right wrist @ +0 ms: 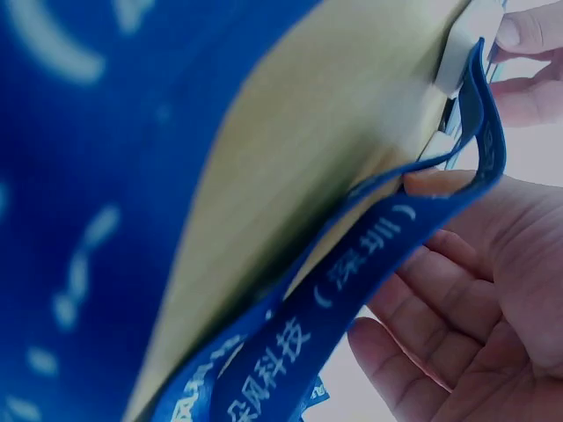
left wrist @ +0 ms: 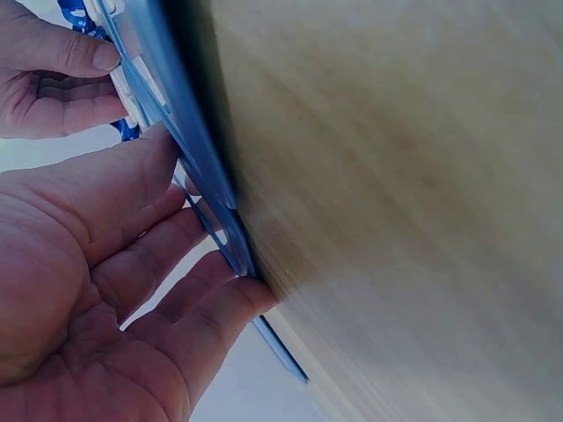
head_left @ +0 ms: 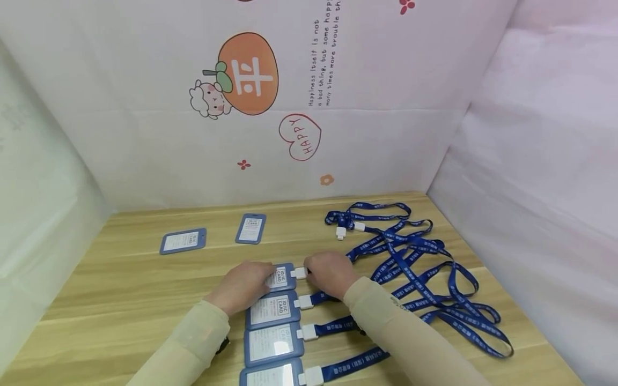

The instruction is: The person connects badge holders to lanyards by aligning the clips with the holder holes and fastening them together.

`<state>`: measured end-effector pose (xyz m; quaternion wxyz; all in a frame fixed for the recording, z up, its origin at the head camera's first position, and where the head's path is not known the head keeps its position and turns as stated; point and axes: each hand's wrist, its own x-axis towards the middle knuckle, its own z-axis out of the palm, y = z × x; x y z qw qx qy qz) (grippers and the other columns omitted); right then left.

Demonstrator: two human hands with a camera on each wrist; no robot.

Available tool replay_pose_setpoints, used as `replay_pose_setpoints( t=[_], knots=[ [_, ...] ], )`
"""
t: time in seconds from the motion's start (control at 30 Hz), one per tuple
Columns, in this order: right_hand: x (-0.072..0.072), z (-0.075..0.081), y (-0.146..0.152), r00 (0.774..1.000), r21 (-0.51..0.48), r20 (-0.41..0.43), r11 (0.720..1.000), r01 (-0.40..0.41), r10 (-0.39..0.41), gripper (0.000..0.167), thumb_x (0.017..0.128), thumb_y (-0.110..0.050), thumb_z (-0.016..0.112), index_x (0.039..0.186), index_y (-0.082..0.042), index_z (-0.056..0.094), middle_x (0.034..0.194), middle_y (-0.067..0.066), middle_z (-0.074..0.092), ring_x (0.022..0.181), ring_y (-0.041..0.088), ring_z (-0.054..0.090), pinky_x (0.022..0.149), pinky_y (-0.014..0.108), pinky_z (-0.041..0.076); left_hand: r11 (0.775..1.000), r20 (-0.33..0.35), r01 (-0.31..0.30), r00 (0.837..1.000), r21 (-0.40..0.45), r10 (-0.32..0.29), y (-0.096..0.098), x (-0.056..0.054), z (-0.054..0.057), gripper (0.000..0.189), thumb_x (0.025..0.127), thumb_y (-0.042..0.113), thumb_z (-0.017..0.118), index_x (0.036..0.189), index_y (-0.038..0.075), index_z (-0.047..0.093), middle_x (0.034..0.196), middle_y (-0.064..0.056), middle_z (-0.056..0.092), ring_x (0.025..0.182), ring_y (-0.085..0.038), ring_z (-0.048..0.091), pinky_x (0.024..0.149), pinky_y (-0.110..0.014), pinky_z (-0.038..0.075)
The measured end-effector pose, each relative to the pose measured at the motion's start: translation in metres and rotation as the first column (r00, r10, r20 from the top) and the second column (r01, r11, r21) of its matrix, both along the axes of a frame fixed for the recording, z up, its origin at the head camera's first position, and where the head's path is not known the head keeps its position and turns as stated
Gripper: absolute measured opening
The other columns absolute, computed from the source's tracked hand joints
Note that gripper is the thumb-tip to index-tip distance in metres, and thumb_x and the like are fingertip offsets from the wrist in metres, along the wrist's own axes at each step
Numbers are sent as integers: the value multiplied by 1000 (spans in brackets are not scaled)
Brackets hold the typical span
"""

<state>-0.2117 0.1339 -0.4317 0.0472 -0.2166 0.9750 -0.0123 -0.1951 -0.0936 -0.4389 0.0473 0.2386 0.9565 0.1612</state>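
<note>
My left hand (head_left: 245,285) holds the left part of a blue ID card holder (head_left: 282,277), the farthest in a column of several. The left wrist view shows my thumb (left wrist: 132,167) on its face and fingers at its edge. My right hand (head_left: 333,272) pinches a blue lanyard (right wrist: 352,272) close behind its white clip (head_left: 301,273), which meets the slot end of that holder. In the right wrist view the strap runs doubled past my thumb, and its white print shows. My right fingertips are partly hidden in the head view.
Nearer card holders (head_left: 272,309) lie in the column, each with a white clip and blue strap (head_left: 354,362) leading right. Two loose card holders (head_left: 183,241) (head_left: 251,229) lie farther back. Tangled lanyards (head_left: 425,284) spread over the table's right side. White printed cloth (head_left: 386,150) walls the back.
</note>
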Motion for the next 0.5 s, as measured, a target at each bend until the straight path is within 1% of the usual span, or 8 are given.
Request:
replay_pose_setpoints(
  t=[0.13, 0.3, 0.4, 0.5],
  knots=[
    [-2, 1, 5, 999, 2, 41, 1000, 26, -26, 11, 98, -29, 74, 98, -18, 77, 83, -7, 72, 67, 7, 58, 63, 29, 55, 1000, -15, 15, 1000, -10, -15, 0, 1, 3, 36, 93, 8, 76, 129, 9, 72, 132, -9, 72, 124, -31, 68, 108, -47, 55],
    [-5, 2, 8, 995, -2, 83, 998, 56, -56, 15, 100, -31, 71, 105, -19, 77, 91, -7, 74, 75, 8, 63, 73, 33, 60, 1000, -19, 19, 1000, -16, -19, 0, 2, 4, 37, 93, 7, 77, 129, 8, 72, 131, -10, 73, 123, -31, 68, 107, -46, 55],
    [-6, 2, 11, 994, -1, 83, 997, 71, -71, 16, 101, -31, 69, 107, -18, 77, 95, -6, 76, 81, 10, 68, 79, 35, 62, 1000, -11, 13, 1000, -12, -13, 0, 2, 4, 37, 93, 7, 77, 129, 8, 72, 131, -10, 73, 123, -31, 68, 107, -46, 55],
    [-8, 2, 14, 994, -2, 76, 996, 84, -84, 17, 103, -30, 67, 106, -17, 78, 95, -4, 76, 82, 12, 69, 80, 36, 62, 1000, 0, 6, 1000, -11, -6, 0, 1, 4, 37, 93, 8, 76, 130, 9, 71, 132, -9, 72, 124, -31, 67, 108, -47, 55]
  ],
)
